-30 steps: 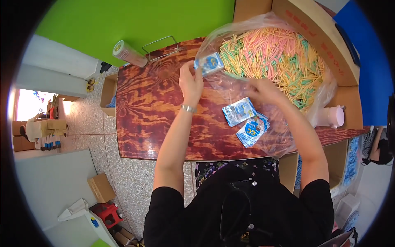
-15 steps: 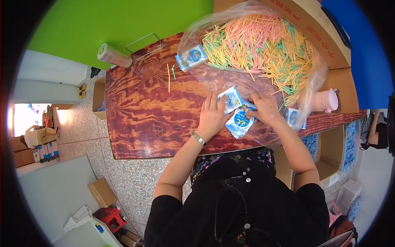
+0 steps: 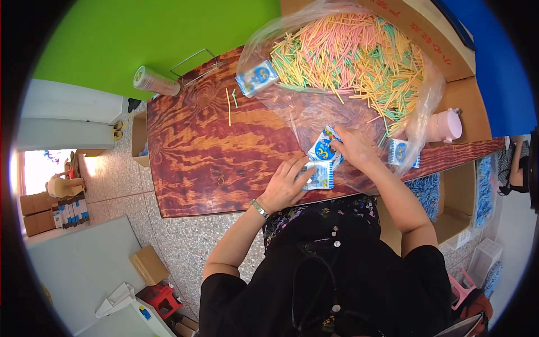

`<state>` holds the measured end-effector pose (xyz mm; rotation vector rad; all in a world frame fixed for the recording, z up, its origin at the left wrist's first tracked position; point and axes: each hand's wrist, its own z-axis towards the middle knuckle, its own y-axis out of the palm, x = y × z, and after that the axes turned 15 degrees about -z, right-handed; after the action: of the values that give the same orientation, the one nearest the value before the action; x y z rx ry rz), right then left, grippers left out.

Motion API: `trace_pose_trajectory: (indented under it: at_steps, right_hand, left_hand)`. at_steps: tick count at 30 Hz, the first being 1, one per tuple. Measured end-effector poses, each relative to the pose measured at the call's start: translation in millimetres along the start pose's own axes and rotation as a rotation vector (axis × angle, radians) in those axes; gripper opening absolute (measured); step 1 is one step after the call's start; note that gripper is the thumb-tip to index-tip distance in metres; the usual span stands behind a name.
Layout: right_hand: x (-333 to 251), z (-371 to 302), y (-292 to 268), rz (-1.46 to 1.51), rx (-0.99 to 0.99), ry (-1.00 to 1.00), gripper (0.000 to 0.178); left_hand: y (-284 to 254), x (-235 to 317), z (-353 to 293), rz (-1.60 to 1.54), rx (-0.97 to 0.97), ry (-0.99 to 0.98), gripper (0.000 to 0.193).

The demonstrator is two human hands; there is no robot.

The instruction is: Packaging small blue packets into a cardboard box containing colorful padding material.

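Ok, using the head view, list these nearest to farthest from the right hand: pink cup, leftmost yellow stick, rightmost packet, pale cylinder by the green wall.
From the right hand:
1. Rightmost packet, just to its right
2. Pink cup, farther right
3. Leftmost yellow stick, to the left
4. Pale cylinder, far left

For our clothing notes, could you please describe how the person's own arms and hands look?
Short black sleeves leave both forearms bare. The left hand, with a silvery band at its wrist, and the right hand, with none, are both ungloved.
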<state>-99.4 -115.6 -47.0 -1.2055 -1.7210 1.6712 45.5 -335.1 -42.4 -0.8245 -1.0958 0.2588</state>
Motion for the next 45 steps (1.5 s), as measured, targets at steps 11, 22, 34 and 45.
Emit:
trace_pose_trajectory:
  at_steps: [11,22,34,45]
  right_hand:
    - [-6.8,-4.3,-62.5,0.204,0.368,-0.231,0.015]
    - [-31.2,-8.4,-70.7,0.610,0.070,-0.213,0.018]
    - [-40.8,104.1,-81.3,0.488,0.182,-0.252,0.018]
    - [-87.7,247.4,-54.9,-0.342,0.040,0.036,0.032]
  left_hand:
    - [-29.9,32.0,43.8,-0.213,0.577,-0.184,0.053]
    - [-13.4,8.2,63.5,-1.094,0.456,-0.509,0.017]
    - [-15.8,-9.1,42.0,-0.761,0.634,-0.547,0.018]
    - [-2.3,2.2,19.6,-0.706,0.636,-0.549,0.023]
